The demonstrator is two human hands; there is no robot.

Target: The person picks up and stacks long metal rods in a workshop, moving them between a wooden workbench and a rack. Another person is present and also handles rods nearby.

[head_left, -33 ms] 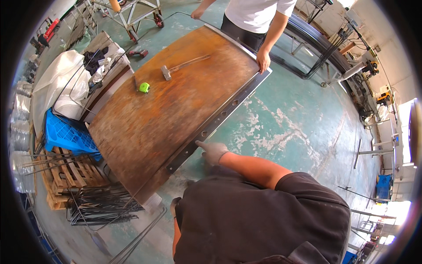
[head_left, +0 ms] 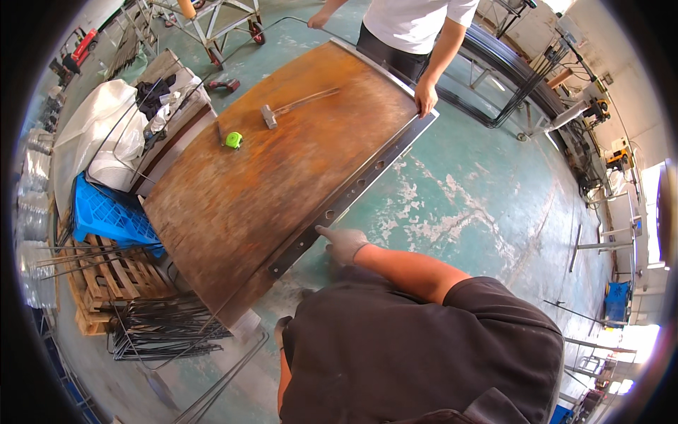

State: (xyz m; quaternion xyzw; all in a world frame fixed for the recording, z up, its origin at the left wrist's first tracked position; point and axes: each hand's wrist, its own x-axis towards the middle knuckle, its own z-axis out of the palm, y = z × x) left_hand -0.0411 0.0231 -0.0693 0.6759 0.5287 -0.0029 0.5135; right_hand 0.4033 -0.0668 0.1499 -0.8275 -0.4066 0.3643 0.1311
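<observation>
Along rust-brown tabletop: touching edge of dark perforated bar with gloved right hand, index extended, closure undeterminable; long axis forward-right to back-left of grip. Cannot tell state of farther left hand, mostly hidden.

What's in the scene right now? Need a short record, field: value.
right_hand: right hand in pale glove, fingertip at the dark perforated strip
left_hand: left hand mostly hidden by the torso, grip unclear
strip: along one edge of the rust-brown tabletop
coworker: white shirt; one hand at the strip's far end
on_tabletop: hammer, lime-green tape measure
left_side: blue plastic pallet, wooden pallet, dark bent rods
floor: worn green floor, pale patches
</observation>
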